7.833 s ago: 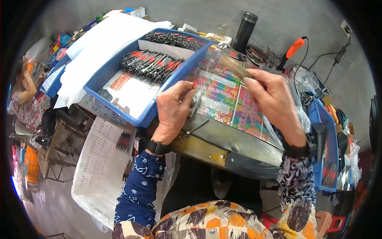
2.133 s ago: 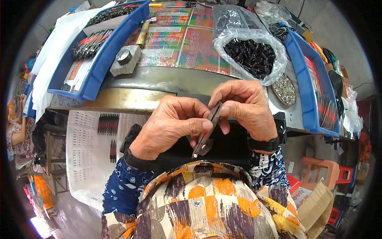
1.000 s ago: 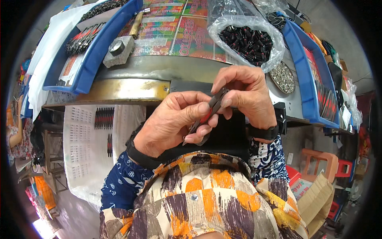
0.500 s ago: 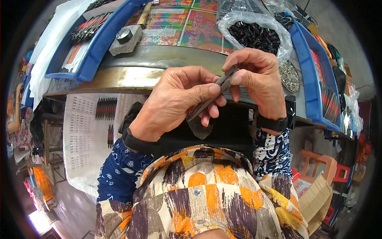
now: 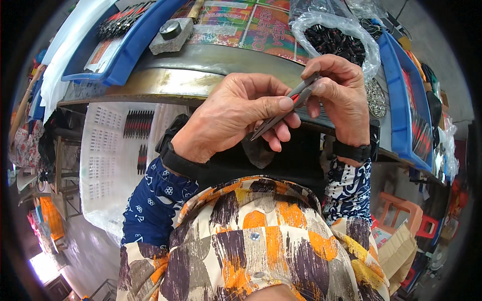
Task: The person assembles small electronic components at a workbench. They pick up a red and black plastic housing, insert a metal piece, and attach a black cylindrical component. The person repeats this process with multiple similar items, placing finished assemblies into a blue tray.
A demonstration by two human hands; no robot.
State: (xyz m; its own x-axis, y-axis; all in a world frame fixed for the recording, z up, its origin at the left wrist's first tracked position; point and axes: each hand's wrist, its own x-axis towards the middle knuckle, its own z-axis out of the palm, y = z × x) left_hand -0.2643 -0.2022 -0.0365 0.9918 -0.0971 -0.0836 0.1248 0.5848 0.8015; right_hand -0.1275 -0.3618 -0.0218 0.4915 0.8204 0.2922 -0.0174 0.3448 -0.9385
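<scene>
Above the metal-edged bench [image 5: 165, 90], a slim dark grey pointed tool [image 5: 271, 122] with a red part showing slants between my two hands. My left hand [image 5: 233, 110] closes on its lower length, thumb on top and fingers underneath, the point sticking out below. My right hand [image 5: 341, 95] pinches the upper end between thumb and fingers. Near that end the tool's dark parts look spread apart around the red; the fingertips hide the exact joint. Beyond my right hand, a clear plastic bag [image 5: 372, 52] holds many small black parts [image 5: 334, 44], with small silver metal pieces [image 5: 375, 98] beside it.
Blue trays with red-and-black tools stand at left [image 5: 123, 67] and right [image 5: 401, 120]. A grey block [image 5: 170, 45] carries a round black item near colourful printed sheets [image 5: 221, 30]. Below the bench edge, a white basket [image 5: 100, 195] holds rows of similar tools. Stools [image 5: 404, 208] sit lower right.
Both hands, with the tool, appear slightly farther right and higher in view, and the whole scene has shifted a little. More of the red part now shows between the dark parts.
</scene>
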